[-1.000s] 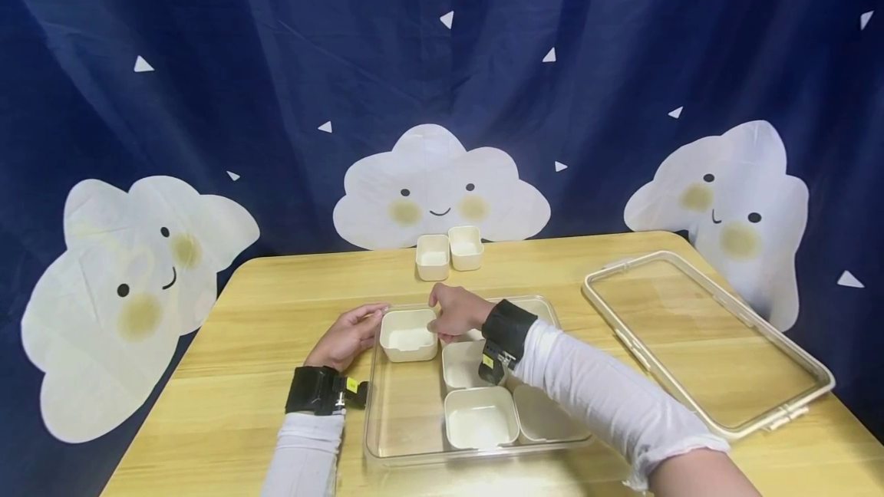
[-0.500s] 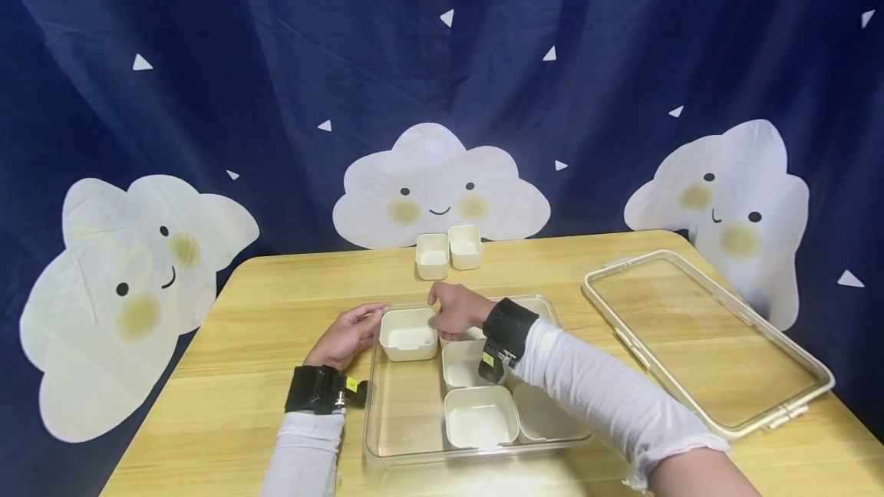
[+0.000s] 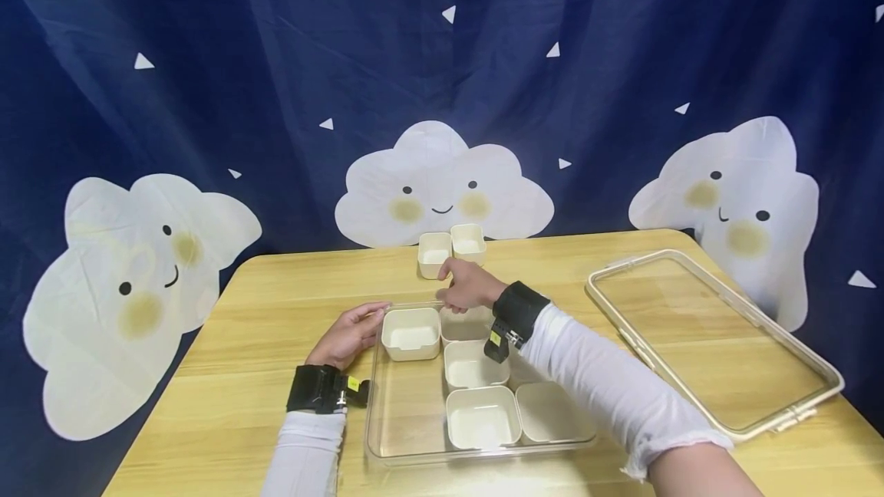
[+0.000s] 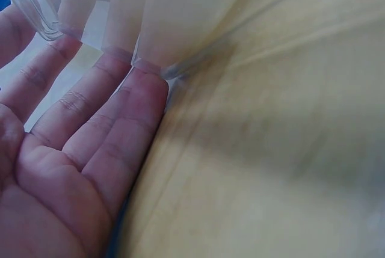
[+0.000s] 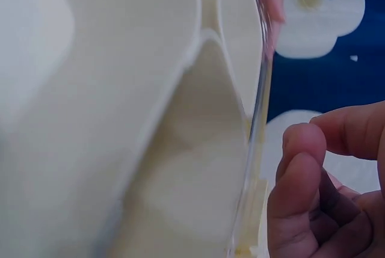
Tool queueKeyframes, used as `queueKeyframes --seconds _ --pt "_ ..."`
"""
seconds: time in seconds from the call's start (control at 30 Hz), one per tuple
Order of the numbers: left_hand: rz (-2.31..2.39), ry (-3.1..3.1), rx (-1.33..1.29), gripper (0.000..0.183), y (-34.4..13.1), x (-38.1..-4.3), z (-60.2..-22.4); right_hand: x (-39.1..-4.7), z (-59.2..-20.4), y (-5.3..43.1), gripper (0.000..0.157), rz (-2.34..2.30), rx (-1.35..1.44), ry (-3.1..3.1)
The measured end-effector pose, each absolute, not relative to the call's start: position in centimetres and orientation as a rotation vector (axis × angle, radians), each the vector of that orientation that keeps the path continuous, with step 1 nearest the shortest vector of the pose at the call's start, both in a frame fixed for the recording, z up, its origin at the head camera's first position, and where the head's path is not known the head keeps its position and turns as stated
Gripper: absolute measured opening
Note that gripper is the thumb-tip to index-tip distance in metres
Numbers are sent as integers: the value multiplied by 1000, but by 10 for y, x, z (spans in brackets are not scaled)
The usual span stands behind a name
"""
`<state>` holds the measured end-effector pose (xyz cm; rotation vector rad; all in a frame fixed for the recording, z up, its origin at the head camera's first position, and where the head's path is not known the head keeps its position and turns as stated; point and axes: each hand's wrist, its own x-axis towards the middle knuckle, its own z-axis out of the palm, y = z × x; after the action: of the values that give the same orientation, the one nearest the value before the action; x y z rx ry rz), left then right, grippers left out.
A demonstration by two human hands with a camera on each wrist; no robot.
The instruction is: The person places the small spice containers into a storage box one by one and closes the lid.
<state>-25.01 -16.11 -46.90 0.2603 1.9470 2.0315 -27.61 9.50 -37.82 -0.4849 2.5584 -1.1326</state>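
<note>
My left hand rests at the far left corner of a clear plastic box. In the left wrist view its straight fingers touch the outer wall. My right hand hovers over the box's far rim with fingers curled and nothing in them. In the right wrist view its thumb and fingertips meet beside the rim. Inside the box are several cream tubs, among them one at the back left, one under the right hand and one in front. The right forearm hides others.
Two small cream tubs stand side by side at the table's back edge, just beyond the right hand. A clear lid with a cream frame lies on the right of the wooden table. A blue curtain hangs behind.
My right hand has lifted from between the two back tubs and moved away from me and slightly right, baring more of the tub beneath it. The left hand has stayed put.
</note>
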Motion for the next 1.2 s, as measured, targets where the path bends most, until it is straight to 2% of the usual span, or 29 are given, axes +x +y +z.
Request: queueKeyframes --seconds 0.43,1.2 --pt "2031 1947 256 47 -163 -249 -470 -306 -385 116 19 -1173 -300 2651" --pt "2026 1924 343 48 -162 -250 -470 -349 -401 135 28 -1186 -154 2651"
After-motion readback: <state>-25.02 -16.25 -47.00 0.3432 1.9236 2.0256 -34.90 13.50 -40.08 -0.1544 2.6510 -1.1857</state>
